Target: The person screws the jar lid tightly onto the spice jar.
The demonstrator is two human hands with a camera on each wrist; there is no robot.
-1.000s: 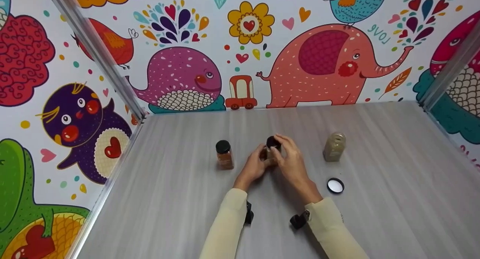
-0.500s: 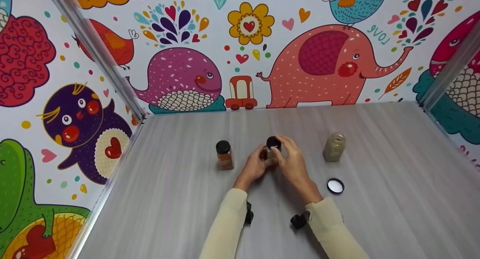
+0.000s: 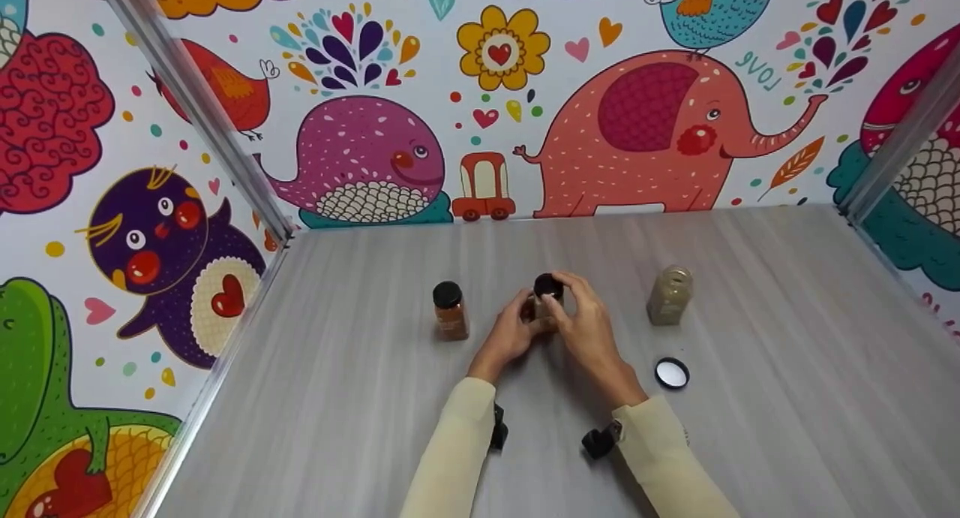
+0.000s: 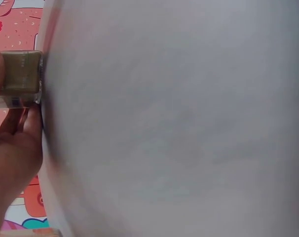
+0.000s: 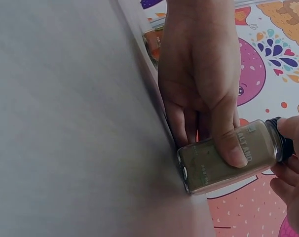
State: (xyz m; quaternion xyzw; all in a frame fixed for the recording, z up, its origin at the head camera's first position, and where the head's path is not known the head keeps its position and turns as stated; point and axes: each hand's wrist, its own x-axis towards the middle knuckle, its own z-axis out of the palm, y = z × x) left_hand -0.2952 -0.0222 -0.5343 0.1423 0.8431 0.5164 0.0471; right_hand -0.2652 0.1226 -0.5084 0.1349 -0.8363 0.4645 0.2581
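Observation:
Near the middle of the table, my left hand point(image 3: 508, 336) grips the body of a square glass spice jar point(image 5: 208, 170) filled with greenish-brown powder. Its thumb lies across the label, where "SALT AND" is readable in the right wrist view. My right hand point(image 3: 592, 334) holds the jar's black lid point(image 3: 548, 284) between thumb and fingers, with the lid on the neck. The jar is upright, its base right at the tabletop. In the left wrist view, the lower part of the same jar point(image 4: 22, 74) shows beside the left hand's fingers.
A spice jar of reddish-brown powder with a black lid point(image 3: 450, 315) stands left of the hands. To the right is a lidless jar of greenish powder point(image 3: 670, 299), and nearer lies a loose black lid point(image 3: 671, 373), white inside up. Cartoon-printed walls point(image 3: 375, 150) enclose the table.

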